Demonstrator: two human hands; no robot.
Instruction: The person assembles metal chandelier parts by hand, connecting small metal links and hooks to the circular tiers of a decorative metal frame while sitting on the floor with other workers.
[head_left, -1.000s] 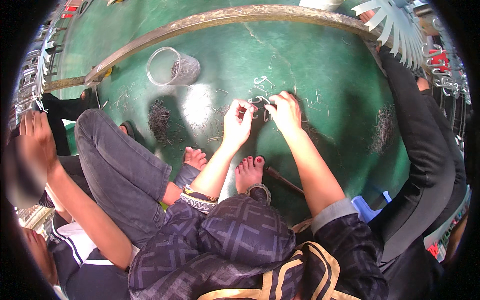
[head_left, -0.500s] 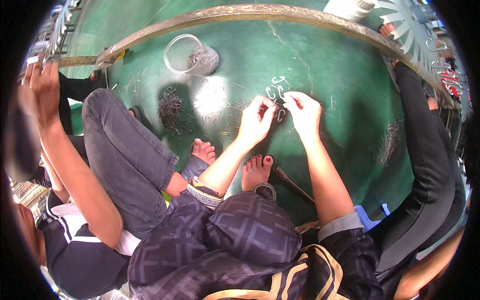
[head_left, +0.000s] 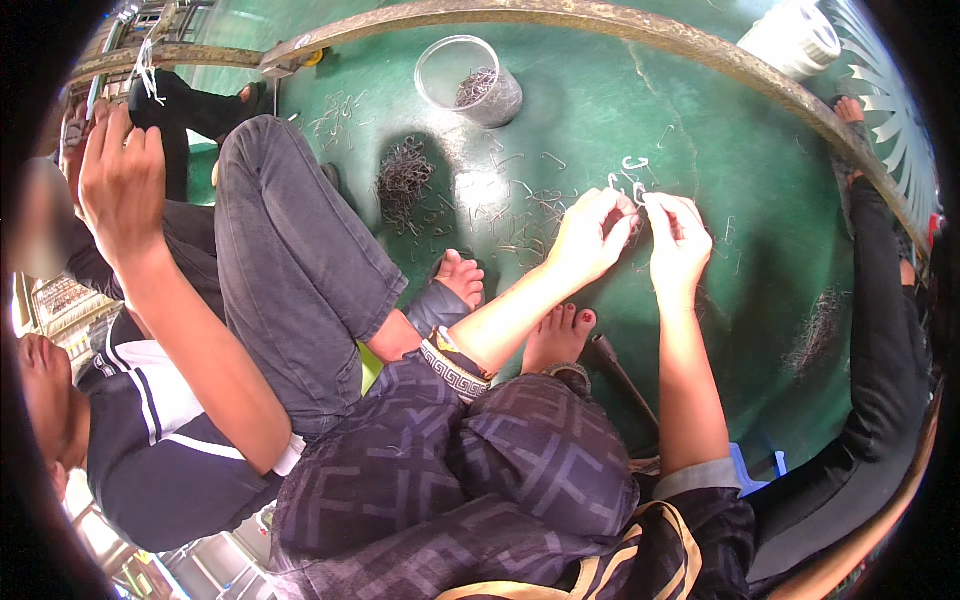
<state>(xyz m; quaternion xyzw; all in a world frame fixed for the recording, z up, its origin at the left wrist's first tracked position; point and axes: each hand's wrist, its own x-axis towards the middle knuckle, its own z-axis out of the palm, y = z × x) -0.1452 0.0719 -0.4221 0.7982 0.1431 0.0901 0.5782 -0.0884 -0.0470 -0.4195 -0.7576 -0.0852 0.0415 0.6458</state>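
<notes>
My left hand [head_left: 595, 235] is closed in a pinch, with the fingertips hiding whatever it holds. Close beside it, my right hand [head_left: 680, 245] pinches a small white C-shaped hook [head_left: 640, 190] between thumb and fingers. Just beyond the fingertips, another white hook [head_left: 635, 163] shows against the green floor; I cannot tell whether it hangs or lies there. Thin wire hooks [head_left: 540, 205] are scattered left of my hands, and a dense heap of dark wire hooks [head_left: 404, 185] lies farther left.
A clear plastic tub [head_left: 468, 95] of wire hooks stands beyond the heap. A worn metal bar [head_left: 520, 12] crosses the far side, with a white bucket [head_left: 795, 40] behind it. Another person's raised hand [head_left: 122, 180] is at left. More wire hooks [head_left: 818, 330] lie at right.
The view has shifted, so the floor items appear farther right and slightly higher or lower. My hands remain close together at the white hooks, with my left fingertips nearer the right ones.
</notes>
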